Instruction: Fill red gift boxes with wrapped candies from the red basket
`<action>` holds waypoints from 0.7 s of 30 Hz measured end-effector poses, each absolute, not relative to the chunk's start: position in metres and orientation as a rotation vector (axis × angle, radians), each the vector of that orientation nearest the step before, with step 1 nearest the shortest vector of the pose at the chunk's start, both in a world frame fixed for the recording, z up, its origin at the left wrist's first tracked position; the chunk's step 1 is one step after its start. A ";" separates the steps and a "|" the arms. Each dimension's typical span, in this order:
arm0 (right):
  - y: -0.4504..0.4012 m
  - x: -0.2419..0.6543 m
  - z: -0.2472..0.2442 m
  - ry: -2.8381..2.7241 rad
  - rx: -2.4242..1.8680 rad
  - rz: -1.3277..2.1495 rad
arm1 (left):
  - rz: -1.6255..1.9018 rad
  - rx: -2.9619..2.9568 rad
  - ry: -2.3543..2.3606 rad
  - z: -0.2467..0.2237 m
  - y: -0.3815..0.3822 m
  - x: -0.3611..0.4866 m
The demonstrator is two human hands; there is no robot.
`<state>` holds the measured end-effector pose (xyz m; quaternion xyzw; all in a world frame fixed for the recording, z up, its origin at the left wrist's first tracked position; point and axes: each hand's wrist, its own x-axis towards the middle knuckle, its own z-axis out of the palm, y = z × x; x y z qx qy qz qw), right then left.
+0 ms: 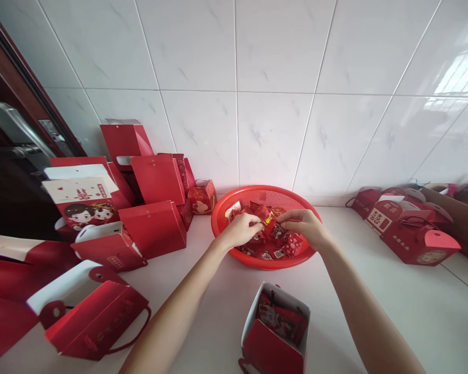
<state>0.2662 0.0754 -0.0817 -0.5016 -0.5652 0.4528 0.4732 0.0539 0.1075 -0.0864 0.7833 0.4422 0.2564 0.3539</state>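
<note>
In the head view, the left hand [242, 229] pinches a small, shiny red-and-gold wrapped packet [269, 218]; the right hand [304, 224] has thumb and fingers drawn close just beside it, whether gripping I cannot tell. Beneath both hands sits a round red plastic mesh basket [265, 264]; nearer the body than them, an open red cardboard box [273, 349].

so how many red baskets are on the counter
1: the red basket, near the tiled wall, with the left hand and right hand at the packets in it. Others could be hidden behind the boxes on the left.
</note>
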 end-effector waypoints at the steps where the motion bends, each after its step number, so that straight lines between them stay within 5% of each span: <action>1: 0.075 0.266 -0.081 -1.383 -1.231 1.111 | 0.661 2.020 1.152 -0.087 0.108 0.054; 16: 0.074 0.268 -0.082 -1.620 -1.054 1.244 | 0.539 1.905 0.948 -0.082 0.105 0.051; 21: 0.071 0.257 -0.079 -1.988 -1.578 0.895 | 0.522 1.998 1.090 -0.087 0.105 0.051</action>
